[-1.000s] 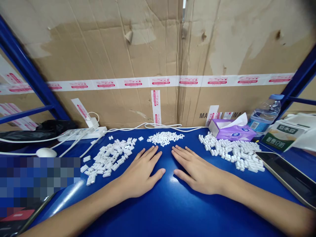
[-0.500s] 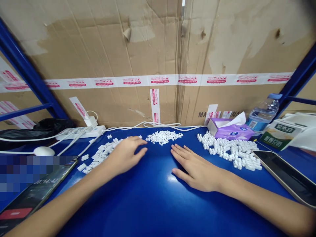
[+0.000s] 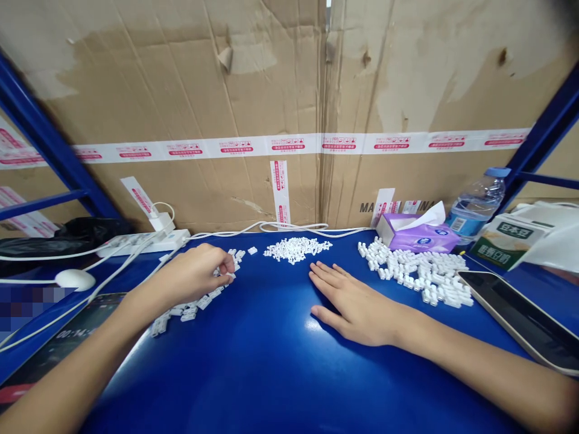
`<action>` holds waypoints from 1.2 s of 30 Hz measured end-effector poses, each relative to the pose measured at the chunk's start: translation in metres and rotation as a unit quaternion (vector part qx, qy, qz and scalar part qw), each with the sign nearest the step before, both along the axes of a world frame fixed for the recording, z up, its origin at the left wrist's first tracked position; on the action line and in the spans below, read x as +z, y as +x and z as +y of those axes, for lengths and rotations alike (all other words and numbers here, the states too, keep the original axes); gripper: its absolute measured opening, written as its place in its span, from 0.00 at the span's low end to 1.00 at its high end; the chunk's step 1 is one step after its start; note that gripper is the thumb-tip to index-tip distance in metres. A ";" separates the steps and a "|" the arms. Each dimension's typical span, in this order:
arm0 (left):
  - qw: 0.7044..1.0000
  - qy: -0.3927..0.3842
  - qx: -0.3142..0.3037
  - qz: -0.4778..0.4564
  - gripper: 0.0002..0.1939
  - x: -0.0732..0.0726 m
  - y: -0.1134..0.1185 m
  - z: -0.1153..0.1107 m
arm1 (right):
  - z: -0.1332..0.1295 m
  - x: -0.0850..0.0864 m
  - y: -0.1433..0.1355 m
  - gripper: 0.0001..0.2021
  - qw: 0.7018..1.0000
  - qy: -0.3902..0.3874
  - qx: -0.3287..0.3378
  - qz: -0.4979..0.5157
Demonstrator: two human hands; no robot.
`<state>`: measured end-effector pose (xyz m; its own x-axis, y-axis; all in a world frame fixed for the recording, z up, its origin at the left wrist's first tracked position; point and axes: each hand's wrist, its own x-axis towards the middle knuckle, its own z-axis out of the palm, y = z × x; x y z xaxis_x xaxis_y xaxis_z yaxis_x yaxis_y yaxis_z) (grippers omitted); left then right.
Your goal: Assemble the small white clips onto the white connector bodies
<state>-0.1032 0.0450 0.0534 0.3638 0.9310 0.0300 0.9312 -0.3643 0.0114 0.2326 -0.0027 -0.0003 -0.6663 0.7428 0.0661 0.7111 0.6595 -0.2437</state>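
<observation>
My left hand (image 3: pixel 192 274) is over the left pile of flat white plastic pieces (image 3: pixel 189 310), its fingers curled in toward the thumb. What lies between those fingers is hidden, and the hand covers much of the pile. Flat on the blue tabletop (image 3: pixel 271 361), palm down with the fingers stretched out, rests my right hand (image 3: pixel 359 304); it holds nothing. Ahead of and between the hands lies a heap of tiny white pieces (image 3: pixel 296 248). One loose flat white piece (image 3: pixel 252 251) sits just left of that heap. Chunkier white plastic pieces (image 3: pixel 411 268) spread out beyond my right hand.
A purple tissue pack (image 3: pixel 423 238), a water bottle (image 3: pixel 477 202), a green-and-white carton (image 3: pixel 506 238) and a dark phone (image 3: pixel 520 319) stand or lie at right. At left are a power strip (image 3: pixel 172 241), white cables and another phone (image 3: pixel 58 343). Cardboard (image 3: pixel 217 193) walls the back.
My left hand has moved left, back over the left pile, and its fingers have curled in. Pieces there now lie nearer the front. My right hand stays flat; the view has shifted slightly.
</observation>
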 end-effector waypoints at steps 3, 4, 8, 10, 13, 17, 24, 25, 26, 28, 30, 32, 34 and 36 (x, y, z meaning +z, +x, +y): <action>1.000 -0.006 0.016 -0.004 0.08 -0.003 0.008 -0.002 | 0.000 0.001 0.000 0.38 1.000 -0.005 -0.003 0.006; 1.000 -0.009 0.018 -0.005 0.08 -0.004 0.010 -0.002 | 0.000 0.001 0.000 0.38 1.000 -0.008 -0.004 0.006; 1.000 -0.012 0.006 -0.016 0.08 -0.008 0.011 0.002 | 0.000 0.003 -0.001 0.38 1.000 -0.010 -0.005 -0.005; 1.000 -0.010 -0.007 -0.029 0.08 -0.008 0.010 0.003 | 0.000 0.004 -0.001 0.38 1.000 -0.010 -0.004 -0.008; 0.997 -0.015 -0.025 -0.067 0.09 -0.008 0.009 0.003 | 0.000 0.003 -0.001 0.38 1.000 -0.006 -0.003 -0.001; 0.990 -0.047 -0.031 -0.128 0.13 -0.009 0.012 0.003 | 0.000 0.001 -0.001 0.37 1.000 -0.001 -0.003 0.012; 0.996 0.002 -0.041 -0.080 0.15 -0.010 0.005 0.009 | 0.000 0.002 -0.001 0.38 1.000 -0.001 -0.001 0.005; 0.996 -0.009 -0.049 -0.080 0.16 -0.009 0.003 0.008 | 0.000 0.002 -0.001 0.38 1.000 -0.001 -0.001 0.004; 0.995 -0.023 -0.055 -0.080 0.16 -0.007 0.002 0.007 | 0.000 0.003 -0.001 0.38 1.000 -0.001 -0.001 0.002; 0.994 -0.048 -0.062 -0.076 0.14 -0.004 0.002 0.004 | 0.000 0.003 0.000 0.38 1.000 -0.001 0.000 0.000; 0.993 -0.063 -0.061 -0.073 0.12 -0.002 0.003 0.002 | 0.000 0.002 0.000 0.38 1.000 -0.001 0.001 0.002; 0.993 -0.070 -0.062 -0.072 0.11 -0.003 0.007 0.002 | 0.000 0.002 0.000 0.38 1.000 0.000 -0.001 0.004; 0.992 -0.067 -0.072 -0.076 0.11 -0.008 0.015 0.001 | 0.001 0.001 0.000 0.38 1.000 0.001 -0.001 0.003; 0.989 -0.048 -0.097 -0.099 0.11 -0.015 0.028 -0.002 | 0.001 0.000 0.000 0.38 1.000 0.001 -0.001 0.003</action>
